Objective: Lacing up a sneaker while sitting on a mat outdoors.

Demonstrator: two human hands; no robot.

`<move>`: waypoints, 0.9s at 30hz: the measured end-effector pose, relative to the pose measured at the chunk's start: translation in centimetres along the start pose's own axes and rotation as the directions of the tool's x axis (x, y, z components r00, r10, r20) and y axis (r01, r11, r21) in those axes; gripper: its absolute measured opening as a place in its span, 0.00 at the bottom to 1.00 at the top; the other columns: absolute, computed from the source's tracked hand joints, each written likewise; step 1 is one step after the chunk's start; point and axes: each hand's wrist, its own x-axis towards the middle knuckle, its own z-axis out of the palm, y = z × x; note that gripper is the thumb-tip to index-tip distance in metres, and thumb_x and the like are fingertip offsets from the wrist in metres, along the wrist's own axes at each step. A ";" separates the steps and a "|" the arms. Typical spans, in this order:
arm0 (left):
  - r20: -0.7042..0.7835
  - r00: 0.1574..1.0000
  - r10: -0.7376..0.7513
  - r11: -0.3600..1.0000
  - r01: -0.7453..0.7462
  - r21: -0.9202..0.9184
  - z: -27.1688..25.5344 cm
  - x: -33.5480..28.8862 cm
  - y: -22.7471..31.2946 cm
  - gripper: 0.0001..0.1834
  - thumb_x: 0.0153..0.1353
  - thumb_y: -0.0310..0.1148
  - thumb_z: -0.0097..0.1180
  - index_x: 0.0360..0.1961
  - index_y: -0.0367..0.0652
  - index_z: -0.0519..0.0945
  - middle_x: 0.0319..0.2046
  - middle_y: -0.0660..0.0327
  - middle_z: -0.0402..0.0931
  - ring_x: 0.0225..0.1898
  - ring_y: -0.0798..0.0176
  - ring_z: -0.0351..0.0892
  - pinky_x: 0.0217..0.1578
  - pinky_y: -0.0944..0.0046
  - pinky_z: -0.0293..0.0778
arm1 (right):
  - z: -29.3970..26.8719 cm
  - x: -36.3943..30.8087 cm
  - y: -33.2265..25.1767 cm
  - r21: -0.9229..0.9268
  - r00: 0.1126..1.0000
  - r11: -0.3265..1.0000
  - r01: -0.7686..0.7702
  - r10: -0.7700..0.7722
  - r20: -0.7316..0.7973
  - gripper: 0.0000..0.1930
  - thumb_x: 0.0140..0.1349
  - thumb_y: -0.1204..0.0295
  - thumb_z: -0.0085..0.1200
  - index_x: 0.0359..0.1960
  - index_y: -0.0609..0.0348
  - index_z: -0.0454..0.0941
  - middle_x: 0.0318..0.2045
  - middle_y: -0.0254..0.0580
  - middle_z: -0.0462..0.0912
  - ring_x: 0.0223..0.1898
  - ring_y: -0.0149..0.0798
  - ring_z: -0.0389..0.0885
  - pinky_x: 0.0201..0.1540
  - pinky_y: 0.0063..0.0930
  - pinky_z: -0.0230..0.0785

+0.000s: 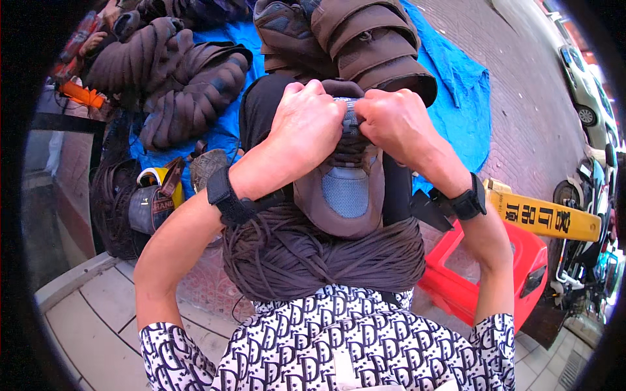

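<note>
A brown-grey sneaker [345, 189] with a blue mesh toe rests on my lap, toe toward me. My left hand [310, 117] is closed at the left side of its upper opening, beside the tongue [351, 114]. Across from it, my right hand [398, 120] is closed at the right side of the same opening. The fingertips are mostly hidden, so whether a lace is pinched there too cannot be seen. A thick bundle of dark grey shoelaces [326, 254] lies over my lap, just below the shoe's toe.
On a blue tarp [460, 85] ahead lie stacks of similar brown shoes [372, 49], with rows of more shoes [202, 85] to the left. A red plastic stool [450, 287] and a yellow sign board [548, 212] stand at right. Another person's hand [94, 42] shows far left.
</note>
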 end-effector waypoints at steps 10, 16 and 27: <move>0.087 0.995 -0.039 0.997 0.044 -0.056 -0.4 0.6 -0.1 0.04 0.42 0.30 0.55 0.22 0.42 0.77 0.22 0.57 0.74 0.34 0.54 0.72 0.38 0.55 0.65 | 0.5 0.0 -0.5 -0.021 0.993 0.998 -0.058 0.055 -0.108 0.03 0.42 0.74 0.52 0.18 0.59 0.73 0.19 0.44 0.74 0.20 0.49 0.75 0.24 0.39 0.68; 0.042 0.998 0.042 0.996 -0.046 0.076 -0.3 0.1 -0.3 0.04 0.41 0.28 0.53 0.21 0.40 0.77 0.20 0.53 0.73 0.30 0.51 0.72 0.33 0.54 0.67 | 0.1 0.3 -0.6 -0.013 0.994 0.994 -0.109 0.108 -0.023 0.07 0.46 0.71 0.49 0.20 0.59 0.78 0.23 0.49 0.79 0.25 0.48 0.80 0.27 0.39 0.73; 0.009 1.000 0.024 1.000 -0.024 0.010 0.5 0.4 -0.3 0.04 0.40 0.28 0.54 0.20 0.40 0.78 0.19 0.56 0.75 0.31 0.54 0.73 0.34 0.55 0.65 | 0.0 0.5 0.2 0.078 0.989 0.988 -0.134 0.128 0.075 0.05 0.41 0.71 0.52 0.19 0.57 0.77 0.21 0.44 0.76 0.24 0.47 0.77 0.28 0.39 0.68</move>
